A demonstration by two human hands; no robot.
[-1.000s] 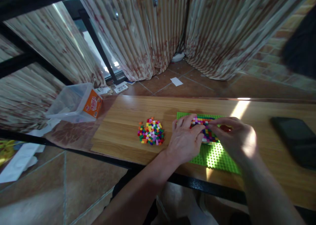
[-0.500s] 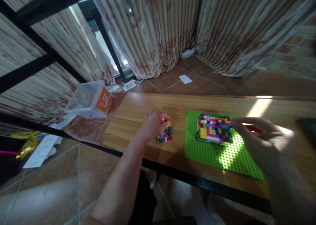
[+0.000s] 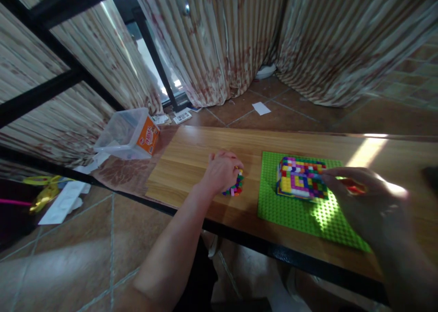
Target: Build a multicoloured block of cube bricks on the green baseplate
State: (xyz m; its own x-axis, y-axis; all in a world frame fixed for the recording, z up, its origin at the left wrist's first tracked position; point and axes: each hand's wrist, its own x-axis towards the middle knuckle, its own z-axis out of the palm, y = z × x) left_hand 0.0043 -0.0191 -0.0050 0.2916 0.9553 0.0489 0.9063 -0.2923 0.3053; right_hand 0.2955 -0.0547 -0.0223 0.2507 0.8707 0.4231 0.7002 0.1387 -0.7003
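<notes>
My left hand (image 3: pixel 221 171) lies curled over a pile of small coloured bricks (image 3: pixel 235 188) on the wooden table (image 3: pixel 191 157), hiding most of the pile; whether the fingers grip a brick is hidden. To the right a green studded baseplate (image 3: pixel 294 211) carries a low multicoloured brick block (image 3: pixel 301 178). My right hand (image 3: pixel 371 198) hovers over the plate's right part, blurred, its fingertips at the block's right edge. A small red piece (image 3: pixel 353 187) is pinched in that hand.
A clear plastic box with an orange label (image 3: pixel 129 134) sits at the table's far left end. A dark object (image 3: pixel 431 174) lies at the right edge of view. A black rail (image 3: pixel 273 252) runs along the near table edge. Curtains hang behind; papers lie on the tiled floor.
My left hand left the brick block, moved left to the loose pile and settled over it. My right hand drew back to the right, uncovering the block. The view swung left.
</notes>
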